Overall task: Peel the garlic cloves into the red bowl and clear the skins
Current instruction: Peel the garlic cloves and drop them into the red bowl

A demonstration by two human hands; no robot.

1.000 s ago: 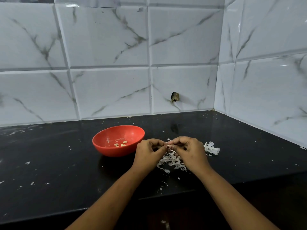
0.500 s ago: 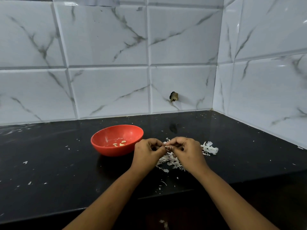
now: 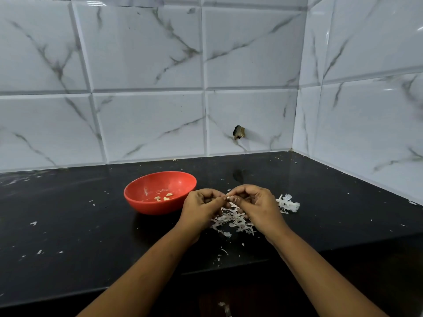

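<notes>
dim, cool light | tile (image 3: 146,49) glare | wide-angle edge bending

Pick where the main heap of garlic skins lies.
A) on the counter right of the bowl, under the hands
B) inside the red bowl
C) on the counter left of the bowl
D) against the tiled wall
A: the skins lie on the black counter right of the red bowl, below the left hand and right hand, which pinch a garlic clove.
</notes>
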